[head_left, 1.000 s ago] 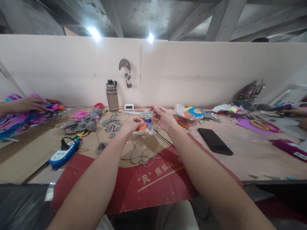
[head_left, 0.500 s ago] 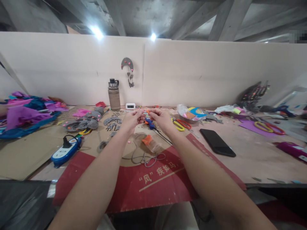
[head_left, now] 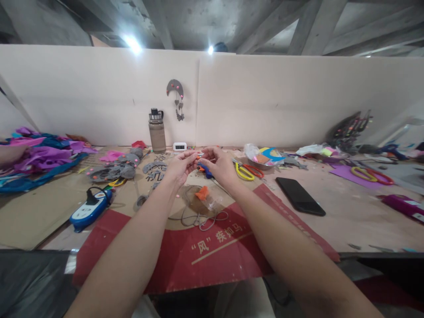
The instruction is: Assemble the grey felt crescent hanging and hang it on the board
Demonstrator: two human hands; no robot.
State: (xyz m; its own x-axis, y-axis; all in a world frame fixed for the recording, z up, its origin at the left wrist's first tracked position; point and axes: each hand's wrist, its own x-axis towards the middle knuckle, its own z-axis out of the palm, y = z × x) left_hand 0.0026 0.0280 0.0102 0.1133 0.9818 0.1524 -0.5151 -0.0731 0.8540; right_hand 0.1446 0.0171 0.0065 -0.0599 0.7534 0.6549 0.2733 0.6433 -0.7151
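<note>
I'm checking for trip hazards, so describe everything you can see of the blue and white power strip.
The power strip is a rounded, plastic-looking bar, white on top with a blue rim. It lies flat and slanted at the edge of the brown cardboard on the left of the table. One black plug sits in its far end, and the plug's black cord arches up beside it.

The power strip [head_left: 90, 209] lies left of the cord loops [head_left: 198, 217], phone [head_left: 300, 190] right, bottle [head_left: 157, 131] behind
</note>
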